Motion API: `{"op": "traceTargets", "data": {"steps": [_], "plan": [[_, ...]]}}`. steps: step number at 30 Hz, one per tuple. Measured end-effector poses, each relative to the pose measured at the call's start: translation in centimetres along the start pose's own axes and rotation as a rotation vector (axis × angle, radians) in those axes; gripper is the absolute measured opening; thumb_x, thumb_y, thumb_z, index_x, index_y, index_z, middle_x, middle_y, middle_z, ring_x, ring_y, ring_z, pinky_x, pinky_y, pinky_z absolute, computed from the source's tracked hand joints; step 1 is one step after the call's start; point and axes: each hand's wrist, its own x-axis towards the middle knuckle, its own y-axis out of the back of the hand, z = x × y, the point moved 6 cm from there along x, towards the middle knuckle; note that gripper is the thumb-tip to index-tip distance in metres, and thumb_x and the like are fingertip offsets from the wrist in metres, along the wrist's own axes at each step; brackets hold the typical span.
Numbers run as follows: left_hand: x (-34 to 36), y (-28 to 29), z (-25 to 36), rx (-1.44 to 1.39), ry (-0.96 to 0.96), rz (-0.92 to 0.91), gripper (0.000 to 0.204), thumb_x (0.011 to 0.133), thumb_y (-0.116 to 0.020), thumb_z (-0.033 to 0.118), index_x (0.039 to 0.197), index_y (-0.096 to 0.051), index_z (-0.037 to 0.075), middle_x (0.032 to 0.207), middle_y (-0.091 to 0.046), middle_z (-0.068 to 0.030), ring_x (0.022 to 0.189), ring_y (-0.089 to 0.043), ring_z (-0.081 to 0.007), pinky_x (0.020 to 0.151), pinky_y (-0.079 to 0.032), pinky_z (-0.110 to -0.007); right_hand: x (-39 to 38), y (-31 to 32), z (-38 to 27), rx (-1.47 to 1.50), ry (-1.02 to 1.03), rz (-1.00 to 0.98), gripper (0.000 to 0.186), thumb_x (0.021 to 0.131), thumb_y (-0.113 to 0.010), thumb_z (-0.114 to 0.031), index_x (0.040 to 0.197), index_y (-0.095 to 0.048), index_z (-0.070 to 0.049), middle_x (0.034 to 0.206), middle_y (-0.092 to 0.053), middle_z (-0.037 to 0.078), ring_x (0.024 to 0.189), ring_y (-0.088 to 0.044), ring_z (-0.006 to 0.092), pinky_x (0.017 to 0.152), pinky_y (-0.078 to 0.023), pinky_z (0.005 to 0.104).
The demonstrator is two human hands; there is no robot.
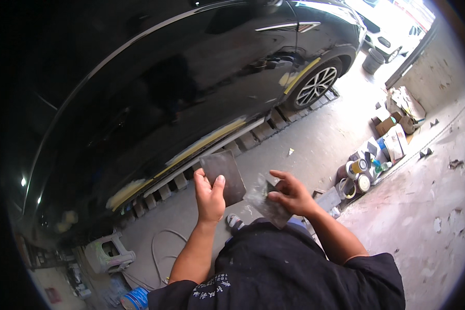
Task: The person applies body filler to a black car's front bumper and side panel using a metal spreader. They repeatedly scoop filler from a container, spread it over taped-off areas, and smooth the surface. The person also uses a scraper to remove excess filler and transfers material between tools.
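Observation:
My left hand (211, 195) grips a dark grey rectangular sheet (227, 173) by its left edge, thumb on top. The sheet looks flat and fairly stiff; its exact kind does not show. Just right of it, my right hand (293, 194) pinches a greyish, shiny, partly see-through sheet (268, 207), like a crumpled plastic sleeve, with a dark corner by the fingers. The two sheets are very close at their facing edges. Both hands are held in front of my body, beside a black car (191, 77) with yellow tape (212, 138) and sanded-looking patches along its lower side.
A white plastic stool (110, 253) and a blue-labelled can (135, 298) stand at lower left, near a hose (154, 253) on the floor. Cans (363, 183), bottles and cardboard (385, 125) line the right wall. A dark bucket (373, 61) stands beyond the car's wheel (316, 85).

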Motion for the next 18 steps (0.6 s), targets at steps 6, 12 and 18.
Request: {"op": "traceTargets", "data": {"steps": [6, 12, 18], "plan": [[-0.4, -2.1, -1.5, 0.025, 0.118, -0.198, 0.032, 0.087, -0.05, -0.003, 0.117, -0.039, -0.002, 0.114, -0.053, -0.0126, 0.104, -0.05, -0.0149, 0.093, -0.039, -0.027, 3.9, 6.0, -2.4, 0.077, 0.014, 0.437, 0.053, 0.084, -0.068, -0.012, 0.13, -0.045, -0.003, 0.079, -0.058, 0.003, 0.068, -0.053, 0.0094, 0.061, -0.044, 0.0232], [0.0, -1.8, -2.2, -0.712, 0.42, -0.332, 0.044, 0.093, -0.039, 0.02, 0.133, -0.039, 0.003, 0.1, -0.058, -0.0089, 0.068, -0.055, -0.0169, 0.059, -0.046, -0.029, 1.0, 4.6, -1.6, 0.435, -0.136, 0.193, 0.057, 0.085, -0.067, -0.011, 0.133, -0.039, 0.001, 0.083, -0.057, 0.001, 0.074, -0.053, 0.006, 0.065, -0.042, 0.0192], [-1.0, -3.3, -1.5, -0.802, 0.696, -0.23, 0.065, 0.093, -0.037, 0.05, 0.133, -0.041, -0.001, 0.089, -0.058, -0.0125, 0.06, -0.049, -0.0199, 0.046, -0.039, -0.029, 1.4, 1.0, -3.3, 0.329, 0.112, 0.075, 0.066, 0.084, -0.061, 0.001, 0.141, -0.029, -0.006, 0.135, -0.045, 0.011, 0.091, -0.06, 0.0128, 0.08, -0.051, 0.026]]}}
